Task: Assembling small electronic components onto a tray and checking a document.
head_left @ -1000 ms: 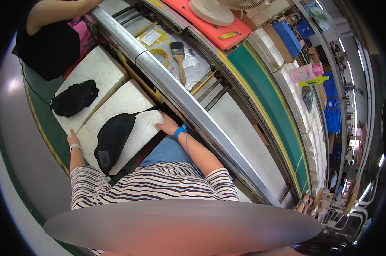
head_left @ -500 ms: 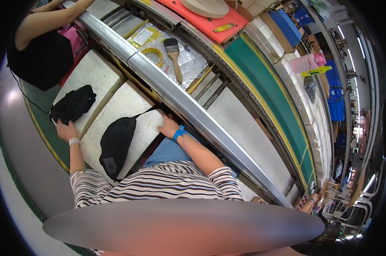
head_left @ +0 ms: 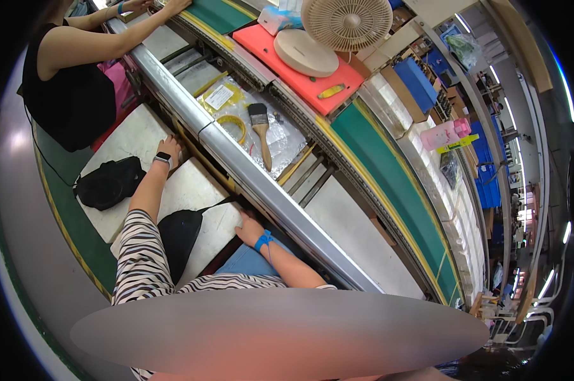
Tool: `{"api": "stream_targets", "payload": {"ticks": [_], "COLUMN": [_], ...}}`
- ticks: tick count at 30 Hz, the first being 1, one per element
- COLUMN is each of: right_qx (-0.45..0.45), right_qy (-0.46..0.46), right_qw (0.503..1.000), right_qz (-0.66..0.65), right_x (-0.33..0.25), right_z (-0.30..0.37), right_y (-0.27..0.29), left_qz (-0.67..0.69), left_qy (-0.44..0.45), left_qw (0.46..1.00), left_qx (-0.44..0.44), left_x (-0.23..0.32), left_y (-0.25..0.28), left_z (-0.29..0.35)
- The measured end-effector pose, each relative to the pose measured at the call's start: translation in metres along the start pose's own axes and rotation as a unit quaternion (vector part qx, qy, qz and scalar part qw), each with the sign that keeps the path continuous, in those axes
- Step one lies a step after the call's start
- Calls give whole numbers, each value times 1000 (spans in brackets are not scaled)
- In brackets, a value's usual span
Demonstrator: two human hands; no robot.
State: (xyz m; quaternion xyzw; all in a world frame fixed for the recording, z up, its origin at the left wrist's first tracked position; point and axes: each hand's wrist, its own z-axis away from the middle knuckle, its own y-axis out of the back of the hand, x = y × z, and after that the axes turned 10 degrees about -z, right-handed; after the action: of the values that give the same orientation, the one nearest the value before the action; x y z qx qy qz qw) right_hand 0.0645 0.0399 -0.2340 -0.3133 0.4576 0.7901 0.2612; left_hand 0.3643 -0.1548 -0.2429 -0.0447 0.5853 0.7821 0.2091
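Two white blocks lie side by side below the metal rail. A black cloth bag (head_left: 109, 183) rests on the far white block (head_left: 131, 136). A second black bag (head_left: 180, 236), with a strap, lies on the near white block (head_left: 218, 230). My left hand (head_left: 169, 151), wearing a watch, curls its fingers over the right end of the far block. My right hand (head_left: 249, 228), with a blue wrist strap, grips the right edge of the near block. My left forearm hides part of both blocks.
A metal rail (head_left: 230, 145) runs diagonally past the blocks. Beyond it lie a brush (head_left: 261, 138), a yellow tape roll (head_left: 231, 129) and plastic bags. Further off are a green conveyor belt (head_left: 388, 171) and a fan (head_left: 347, 22). A co-worker (head_left: 71, 82) is at the upper left.
My left hand has left the end of the far black bag and moved right to the far block's right end. My right hand stays on the near block. The view has tilted up.
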Motion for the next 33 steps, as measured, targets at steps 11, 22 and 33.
{"api": "stream_targets", "payload": {"ticks": [11, 22, 33], "right_qx": [-7, -1, -18], "right_qy": [-45, -34, -28], "right_qw": [997, 995, 996], "right_qz": [61, 92, 87], "right_x": [-9, -4, -4], "right_z": [3, 3, 5], "right_y": [6, 6, 9], "left_qz": [148, 11, 473], "left_qy": [-131, 639, 657], "left_qw": [978, 742, 586], "left_qx": [65, 205, -40], "left_x": [-1, -141, -108], "left_y": [1, -109, -239], "left_z": [42, 214, 240]}}
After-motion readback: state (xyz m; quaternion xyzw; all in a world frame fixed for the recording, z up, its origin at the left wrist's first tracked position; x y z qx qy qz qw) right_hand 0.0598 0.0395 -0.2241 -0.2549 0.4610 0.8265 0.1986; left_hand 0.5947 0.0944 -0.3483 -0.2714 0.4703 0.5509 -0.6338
